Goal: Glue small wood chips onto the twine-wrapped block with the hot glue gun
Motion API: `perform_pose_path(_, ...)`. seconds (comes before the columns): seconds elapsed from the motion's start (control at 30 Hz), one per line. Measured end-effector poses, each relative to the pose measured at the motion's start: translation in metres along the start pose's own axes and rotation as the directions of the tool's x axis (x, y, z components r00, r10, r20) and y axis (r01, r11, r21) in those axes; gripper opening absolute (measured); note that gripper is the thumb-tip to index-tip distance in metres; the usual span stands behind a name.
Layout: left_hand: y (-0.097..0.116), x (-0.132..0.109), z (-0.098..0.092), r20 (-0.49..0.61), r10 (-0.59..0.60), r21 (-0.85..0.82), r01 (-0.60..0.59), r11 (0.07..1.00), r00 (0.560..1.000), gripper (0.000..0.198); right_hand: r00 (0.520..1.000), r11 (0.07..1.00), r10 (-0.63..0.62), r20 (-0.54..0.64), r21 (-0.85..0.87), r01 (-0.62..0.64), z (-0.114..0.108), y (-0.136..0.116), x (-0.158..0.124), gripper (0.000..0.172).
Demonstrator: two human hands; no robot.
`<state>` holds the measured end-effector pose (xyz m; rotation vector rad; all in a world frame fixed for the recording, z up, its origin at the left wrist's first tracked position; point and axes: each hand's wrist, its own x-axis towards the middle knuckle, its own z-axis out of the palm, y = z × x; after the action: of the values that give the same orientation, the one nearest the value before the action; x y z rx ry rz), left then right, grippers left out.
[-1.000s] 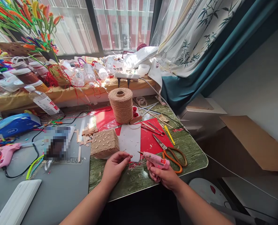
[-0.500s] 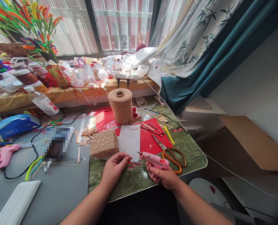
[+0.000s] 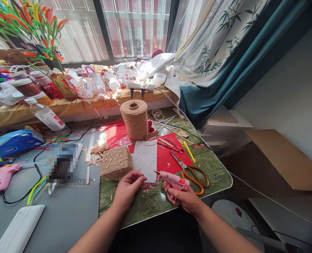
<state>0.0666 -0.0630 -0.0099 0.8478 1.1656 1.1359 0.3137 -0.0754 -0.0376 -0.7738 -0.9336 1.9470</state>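
Observation:
My right hand (image 3: 183,198) is wrapped round the handle of a pink glue gun (image 3: 173,180), its metal tip pointing left. Across from that tip, my left hand (image 3: 129,186) is closed in a pinch; whatever sits between thumb and forefinger is too small to make out. Just behind my left hand stands a twine-wrapped box (image 3: 116,161) with small pale chips on its top. A white card (image 3: 145,158) lies on red paper (image 3: 163,154) beyond my fingertips. Scissors with orange-brown handles (image 3: 198,179) rest to the right, close behind the glue gun.
A large spool of twine (image 3: 134,121) stands behind the box. Wooden sticks (image 3: 96,154) are piled at its left. A second pink glue gun (image 3: 5,177) and a white power strip (image 3: 20,228) lie on the grey table. Plastic bottles (image 3: 49,114) crowd the back left.
My left hand has shifted very slightly left, away from the glue gun's tip. The view has moved a little; the right hand keeps its grip.

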Motion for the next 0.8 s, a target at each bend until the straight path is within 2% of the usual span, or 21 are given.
perform_pose_path(0.2, -0.005, 0.0, 0.001, 0.003, -0.04, 0.113, 0.039, 0.993, 0.999, 0.032, 1.0, 0.999, 0.023, -0.003, -0.025, -0.023, 0.002, -0.002, 0.0, 0.027)
perform_pose_path(0.37, -0.009, 0.001, 0.001, -0.012, 0.0, 0.162, 0.002, 0.987, 1.0, 0.032, 1.0, 0.994, 0.016, 0.003, -0.104, -0.015, 0.004, -0.002, -0.002, 0.027)
perform_pose_path(0.6, -0.007, -0.002, 0.001, -0.031, 0.048, 0.233, -0.04, 0.972, 0.998, 0.03, 1.0, 0.962, 0.013, 0.019, -0.274, -0.008, 0.013, -0.007, -0.002, 0.052)
perform_pose_path(0.8, -0.009, -0.001, -0.001, -0.034, 0.064, 0.249, -0.053, 0.967, 0.997, 0.032, 1.0, 0.924, -0.027, 0.011, -0.382, 0.029, 0.018, -0.012, -0.001, 0.044)
